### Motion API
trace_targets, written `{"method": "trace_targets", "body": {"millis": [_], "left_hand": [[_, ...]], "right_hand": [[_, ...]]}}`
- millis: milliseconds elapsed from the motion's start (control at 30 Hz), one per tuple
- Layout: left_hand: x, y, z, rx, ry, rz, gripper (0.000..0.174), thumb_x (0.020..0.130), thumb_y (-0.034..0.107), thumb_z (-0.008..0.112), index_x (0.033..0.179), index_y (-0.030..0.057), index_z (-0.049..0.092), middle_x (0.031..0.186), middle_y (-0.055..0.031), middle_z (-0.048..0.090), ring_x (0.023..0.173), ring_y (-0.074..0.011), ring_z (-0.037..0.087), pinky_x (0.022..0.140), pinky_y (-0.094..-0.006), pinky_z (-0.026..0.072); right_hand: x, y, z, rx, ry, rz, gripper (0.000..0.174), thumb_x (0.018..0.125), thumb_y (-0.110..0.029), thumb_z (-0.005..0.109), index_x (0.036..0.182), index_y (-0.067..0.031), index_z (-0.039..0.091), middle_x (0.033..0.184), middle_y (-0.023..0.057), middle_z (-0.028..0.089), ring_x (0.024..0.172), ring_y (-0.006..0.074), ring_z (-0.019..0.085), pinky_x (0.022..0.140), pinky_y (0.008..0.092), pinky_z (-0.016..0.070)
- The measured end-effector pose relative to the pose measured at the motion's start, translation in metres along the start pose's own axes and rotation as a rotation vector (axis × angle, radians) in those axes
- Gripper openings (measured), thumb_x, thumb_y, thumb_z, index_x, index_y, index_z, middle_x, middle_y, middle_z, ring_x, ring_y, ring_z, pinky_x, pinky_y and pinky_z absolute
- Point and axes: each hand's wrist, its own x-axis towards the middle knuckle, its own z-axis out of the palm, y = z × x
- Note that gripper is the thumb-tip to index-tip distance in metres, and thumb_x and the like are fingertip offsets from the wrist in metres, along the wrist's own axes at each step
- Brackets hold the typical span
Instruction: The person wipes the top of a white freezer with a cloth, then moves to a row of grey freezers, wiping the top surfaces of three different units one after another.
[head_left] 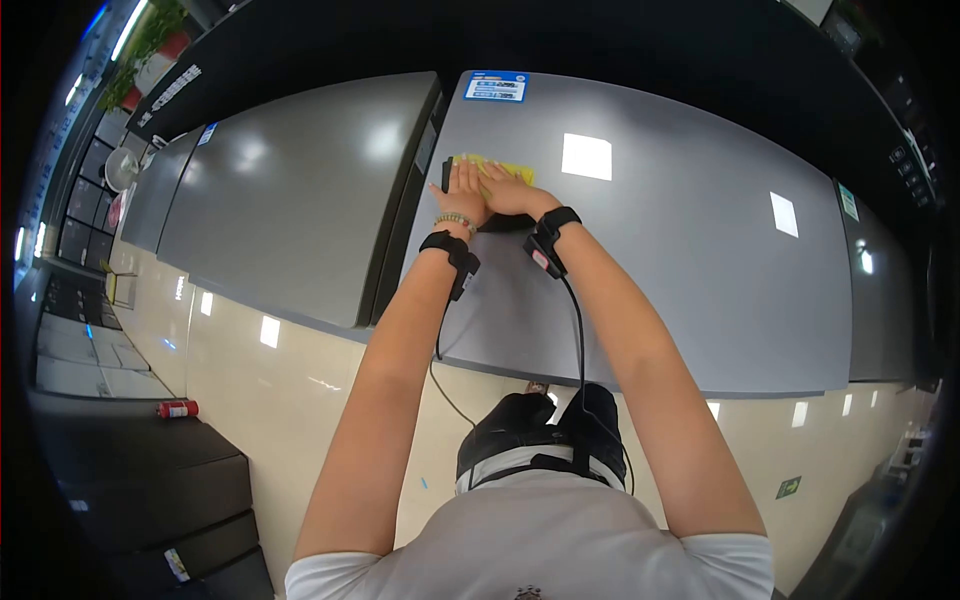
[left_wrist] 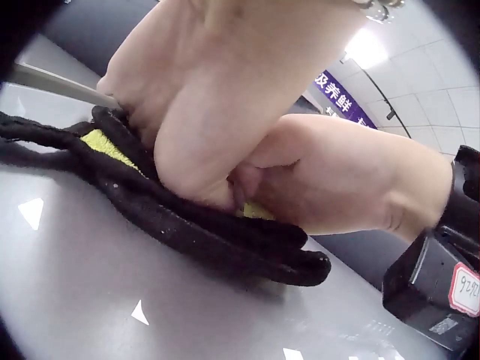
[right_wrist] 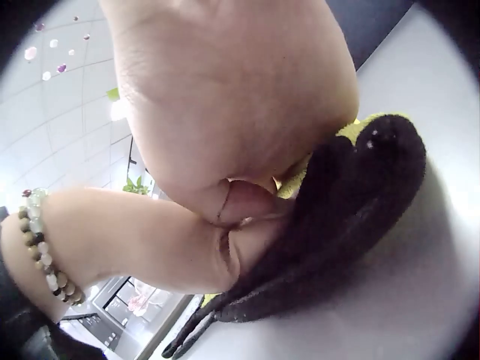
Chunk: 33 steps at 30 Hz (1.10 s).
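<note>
A folded yellow-and-black cloth (head_left: 520, 172) lies on a glossy grey appliance panel (head_left: 680, 260), near its left side. Fingers extended, my left hand (head_left: 462, 195) presses on the cloth. My right hand (head_left: 510, 192) lies beside it, its fingers overlapping the left ones and also spread over the cloth. In the left wrist view the cloth's thick black folded edges (left_wrist: 187, 217) stick out below the hands, with yellow showing between them. The right wrist view shows the black underside (right_wrist: 352, 202) bunched against the panel; both hands' fingertips are hidden there.
A darker grey appliance (head_left: 290, 190) stands to the left across a narrow dark gap. A blue-and-white label (head_left: 496, 86) is stuck at the panel's upper left. Cables (head_left: 582, 340) hang from the wrist cameras. A red fire extinguisher (head_left: 178, 409) is off to the left.
</note>
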Motion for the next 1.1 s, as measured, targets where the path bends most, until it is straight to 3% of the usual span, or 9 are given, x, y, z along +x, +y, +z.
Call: {"method": "trace_targets", "body": {"millis": [67,533,733,800,1067,1100], "left_hand": [[0.009,0.002,-0.005,-0.001,-0.011,-0.035,0.083,0.082,0.047,0.051,0.144,0.0094,0.010,0.152,-0.0047,0.005,0.140,-0.0199,0.006,0.099,-0.0660,0.0211],[0.031,0.005,-0.008,0.095,0.010,-0.051,0.081,0.083,0.049,0.048,0.144,0.0094,0.012,0.151,-0.0039,0.008,0.139,-0.0198,0.011,0.099,-0.0646,0.0237],[0.001,0.021,0.008,0.078,0.080,-0.077,0.077,0.085,0.048,0.046,0.143,0.0084,0.015,0.151,-0.0052,0.010,0.139,-0.0207,0.011,0.099,-0.0641,0.0235],[-0.013,0.026,0.012,-0.015,0.089,-0.064,0.086,0.082,0.055,0.050,0.144,0.0092,0.011,0.152,-0.0041,0.006,0.139,-0.0201,0.009,0.102,-0.0626,0.0208],[-0.065,0.044,0.027,0.068,0.138,0.059,0.075,0.086,0.042,0.046,0.143,0.0047,0.015,0.151,-0.0079,0.011,0.138,-0.0221,0.013,0.101,-0.0616,0.0234],[-0.078,0.046,0.032,0.103,0.174,0.125,0.074,0.083,0.037,0.049,0.141,0.0023,0.018,0.150,-0.0115,0.012,0.138,-0.0246,0.014,0.099,-0.0609,0.0276]], "right_hand": [[0.002,0.002,-0.007,0.056,0.038,-0.012,0.065,0.079,-0.016,0.042,0.141,-0.0077,0.023,0.149,0.0150,0.013,0.139,0.0289,0.011,0.109,0.0516,0.0132],[0.015,0.008,-0.015,0.069,0.104,0.021,0.064,0.079,-0.019,0.043,0.141,-0.0125,0.027,0.149,0.0126,0.017,0.138,0.0274,0.012,0.109,0.0524,0.0117],[-0.009,0.009,-0.006,0.035,0.068,0.037,0.063,0.080,-0.020,0.044,0.141,-0.0161,0.028,0.150,0.0092,0.015,0.139,0.0261,0.010,0.110,0.0498,0.0125],[-0.022,0.008,-0.002,0.024,0.036,0.053,0.064,0.079,-0.020,0.045,0.141,-0.0159,0.028,0.150,0.0086,0.016,0.139,0.0262,0.011,0.110,0.0493,0.0134],[-0.088,-0.006,0.025,-0.062,0.114,0.103,0.065,0.080,-0.020,0.044,0.141,-0.0104,0.025,0.149,0.0108,0.016,0.138,0.0258,0.015,0.110,0.0486,0.0160],[-0.107,-0.012,0.030,-0.077,0.148,0.114,0.064,0.081,-0.022,0.043,0.141,-0.0073,0.025,0.149,0.0118,0.018,0.138,0.0263,0.016,0.109,0.0480,0.0173]]}}
